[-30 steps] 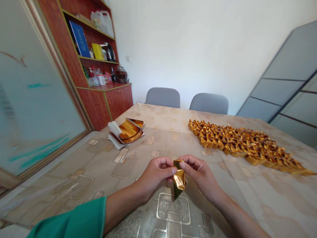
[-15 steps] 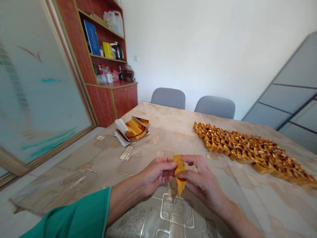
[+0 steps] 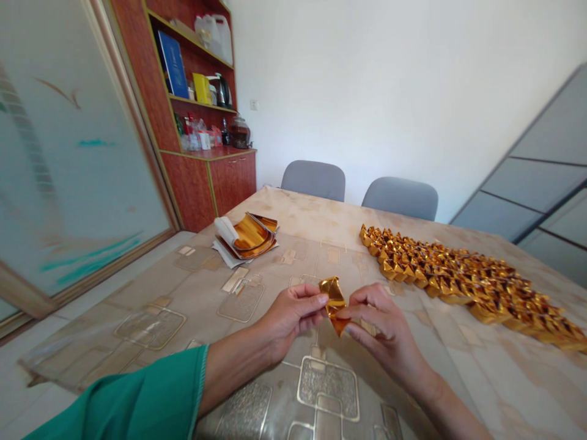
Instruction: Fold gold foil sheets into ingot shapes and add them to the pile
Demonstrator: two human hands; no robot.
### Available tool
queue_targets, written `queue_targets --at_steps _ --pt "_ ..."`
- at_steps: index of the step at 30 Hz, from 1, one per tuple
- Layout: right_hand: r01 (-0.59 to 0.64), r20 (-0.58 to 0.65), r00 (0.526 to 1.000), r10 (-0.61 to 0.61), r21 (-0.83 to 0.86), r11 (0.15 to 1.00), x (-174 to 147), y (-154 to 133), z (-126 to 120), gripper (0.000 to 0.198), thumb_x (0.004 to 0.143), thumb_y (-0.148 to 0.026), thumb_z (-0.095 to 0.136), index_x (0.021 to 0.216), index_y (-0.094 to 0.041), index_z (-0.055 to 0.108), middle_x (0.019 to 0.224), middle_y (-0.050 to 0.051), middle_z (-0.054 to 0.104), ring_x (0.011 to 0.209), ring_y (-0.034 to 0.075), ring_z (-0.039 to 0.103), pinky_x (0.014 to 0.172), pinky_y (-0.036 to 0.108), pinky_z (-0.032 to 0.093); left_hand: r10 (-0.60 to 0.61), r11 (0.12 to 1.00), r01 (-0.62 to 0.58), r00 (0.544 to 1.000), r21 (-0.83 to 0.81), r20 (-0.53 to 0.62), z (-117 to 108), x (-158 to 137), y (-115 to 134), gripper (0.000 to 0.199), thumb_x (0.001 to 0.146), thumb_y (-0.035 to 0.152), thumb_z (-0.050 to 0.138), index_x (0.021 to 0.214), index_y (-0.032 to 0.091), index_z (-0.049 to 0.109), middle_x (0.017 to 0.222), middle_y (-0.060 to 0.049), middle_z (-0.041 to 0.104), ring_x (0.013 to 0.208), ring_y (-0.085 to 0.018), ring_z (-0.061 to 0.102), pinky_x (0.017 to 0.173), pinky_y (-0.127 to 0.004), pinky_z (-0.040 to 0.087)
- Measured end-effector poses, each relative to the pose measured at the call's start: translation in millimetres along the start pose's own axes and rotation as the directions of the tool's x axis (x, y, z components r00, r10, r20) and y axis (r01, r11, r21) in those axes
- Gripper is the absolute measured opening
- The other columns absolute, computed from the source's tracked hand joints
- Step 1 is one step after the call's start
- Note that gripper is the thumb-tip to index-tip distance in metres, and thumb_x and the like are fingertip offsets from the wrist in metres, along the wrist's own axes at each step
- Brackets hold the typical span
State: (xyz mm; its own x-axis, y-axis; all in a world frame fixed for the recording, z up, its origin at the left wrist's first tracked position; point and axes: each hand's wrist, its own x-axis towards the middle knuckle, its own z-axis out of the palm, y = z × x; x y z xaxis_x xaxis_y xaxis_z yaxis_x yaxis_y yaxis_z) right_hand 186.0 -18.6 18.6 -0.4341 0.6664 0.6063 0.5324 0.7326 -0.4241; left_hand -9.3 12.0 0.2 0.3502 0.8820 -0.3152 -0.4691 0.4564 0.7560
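Note:
A small piece of folded gold foil paper [image 3: 334, 293] is held above the table, its upper part boxy and its lower end pointed. My left hand [image 3: 293, 315] pinches its left edge between thumb and fingers. From the other side my right hand [image 3: 378, 321] grips the lower right part, fingers bent against the fold. Further off to the left lies a loose stack of curled gold foil sheets [image 3: 254, 235] with white backs. Rows of folded gold paper ingots [image 3: 452, 272] stand close together on the right.
A patterned plastic cover lies over the table [image 3: 293, 214]. Two grey chairs [image 3: 313, 179] [image 3: 401, 197] stand behind its far edge. At the back left is a red-brown shelf cabinet [image 3: 188, 177] beside a frosted glass door [image 3: 82, 159].
The foil paper has turned and opened out, showing its shiny folded faces and a shorter pointed end. My right fingers have closed onto its lower part.

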Motion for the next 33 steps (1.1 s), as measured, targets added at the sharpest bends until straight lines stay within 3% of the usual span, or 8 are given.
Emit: queue_targets --at_steps 3,6,9,12,15,21,29,33 --pt "0.061 0.047 0.997 -0.056 -0.123 0.991 -1.7 -0.4 -2.8 0.020 0.092 -0.023 0.062 0.105 -0.035 0.073 0.091 0.003 0.062 0.087 0.022 0.054 0.072 0.035 0.043 0.005 1.000 -0.005 1.000 0.010 0.003 0.3 -1.3 1.3 0.039 0.047 0.027 0.094 0.070 0.014 0.065 0.064 0.002 0.066 0.056 -0.007 0.059 0.056 -0.017 0.046" --pt "0.062 0.097 0.994 -0.050 -0.124 0.990 -1.1 -4.1 -2.7 0.021 0.091 -0.022 0.064 0.104 -0.037 0.073 0.097 0.004 0.061 0.092 0.023 0.053 0.077 0.037 0.043 0.039 0.997 -0.040 0.999 0.064 0.022 0.9 -3.5 -0.7 0.037 0.052 0.030 0.092 0.071 0.013 0.065 0.066 0.001 0.066 0.058 -0.008 0.059 0.057 -0.018 0.045" --pt "-0.085 0.060 0.995 0.083 0.020 0.996 1.1 -9.3 4.3 0.012 0.092 -0.025 0.061 0.092 -0.030 0.072 0.095 0.004 0.059 0.094 0.023 0.054 0.079 0.037 0.045 0.095 0.988 -0.098 0.995 0.119 0.031 3.5 -5.9 -4.8 0.034 0.057 0.031 0.090 0.070 0.013 0.064 0.064 0.001 0.065 0.056 -0.007 0.056 0.056 -0.019 0.043" --pt "-0.264 -0.027 0.960 0.279 0.253 0.931 2.6 -11.9 14.6 0.018 0.092 -0.031 0.060 0.075 -0.023 0.063 0.090 0.003 0.058 0.088 0.021 0.056 0.077 0.034 0.046 0.141 0.980 -0.148 0.988 0.131 0.060 7.2 -8.1 -7.6 0.032 0.059 0.031 0.089 0.068 0.013 0.063 0.061 0.002 0.063 0.055 -0.007 0.054 0.055 -0.018 0.042" --pt "-0.348 -0.062 0.913 0.403 0.396 0.850 1.8 -9.9 22.5 0.019 0.090 -0.033 0.062 0.074 -0.023 0.059 0.083 0.001 0.058 0.080 0.019 0.056 0.073 0.031 0.045 0.134 0.986 -0.139 0.989 0.090 0.069 9.3 -10.0 -8.6 0.034 0.057 0.031 0.090 0.070 0.013 0.064 0.068 0.001 0.066 0.061 -0.007 0.058 0.058 -0.018 0.045" --pt "-0.480 -0.025 0.817 0.576 0.524 0.704 -0.4 -2.2 28.5 0.024 0.083 -0.043 0.068 0.074 -0.024 0.057 0.069 -0.001 0.058 0.064 0.016 0.053 0.059 0.028 0.042 0.090 0.994 -0.093 0.995 0.051 0.047 9.0 -11.5 -10.4 0.038 0.057 0.033 0.092 0.078 0.013 0.066 0.075 -0.001 0.069 0.066 -0.009 0.063 0.061 -0.019 0.051" --pt "-0.552 0.098 0.763 0.639 0.614 0.564 4.4 -2.6 20.2 0.033 0.074 -0.049 0.074 0.072 -0.023 0.054 0.064 -0.002 0.057 0.054 0.012 0.047 0.050 0.024 0.037 0.227 0.957 -0.236 0.971 0.171 0.073 11.4 -12.1 -10.0 0.031 0.064 0.036 0.087 0.074 0.014 0.067 0.074 -0.002 0.070 0.066 -0.011 0.063 0.061 -0.020 0.052" --pt "-0.533 0.081 0.770 0.633 0.628 0.568 2.1 -1.2 22.1 0.035 0.071 -0.047 0.077 0.069 -0.022 0.055 0.064 -0.002 0.057 0.055 0.012 0.046 0.051 0.024 0.035 0.310 0.902 -0.327 0.945 0.283 0.103 11.1 -10.7 -9.9 0.026 0.065 0.035 0.084 0.068 0.015 0.068 0.065 0.000 0.065 0.061 -0.012 0.060 0.061 -0.024 0.054"
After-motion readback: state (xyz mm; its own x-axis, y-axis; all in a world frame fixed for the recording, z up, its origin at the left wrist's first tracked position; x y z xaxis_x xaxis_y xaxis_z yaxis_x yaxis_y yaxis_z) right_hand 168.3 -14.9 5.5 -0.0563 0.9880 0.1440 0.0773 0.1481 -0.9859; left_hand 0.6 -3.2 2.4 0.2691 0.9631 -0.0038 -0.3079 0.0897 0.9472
